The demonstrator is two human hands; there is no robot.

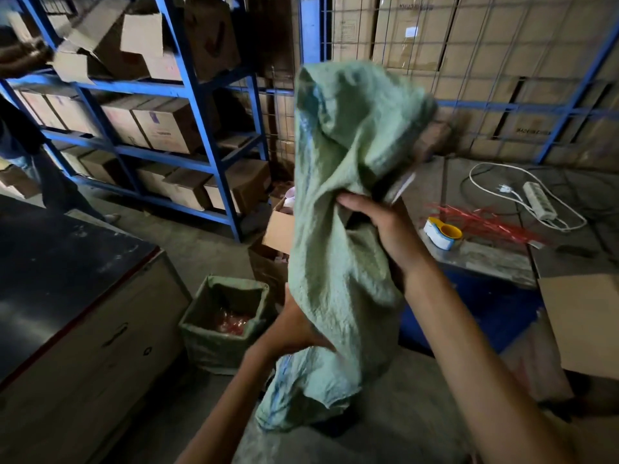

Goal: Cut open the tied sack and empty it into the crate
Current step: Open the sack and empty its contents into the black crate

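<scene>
A limp green woven sack point(338, 209) hangs in the air in front of me, crumpled and looking flat. My right hand point(385, 226) grips a fold of it near the middle. My left hand point(294, 326) holds the lower part from behind, its fingers hidden by the cloth. Down on the floor to the left stands a box lined with green sacking point(224, 319), with reddish items showing inside it. No cutting tool is visible in either hand.
Blue metal shelving point(187, 92) holds cardboard boxes at the back left. A dark-topped cabinet point(73, 296) is on the left. On the right table lie red string point(482, 222), a tape roll point(442, 232), a power strip point(539, 199) and cardboard point(586, 323). A person's legs point(50, 182) stand far left.
</scene>
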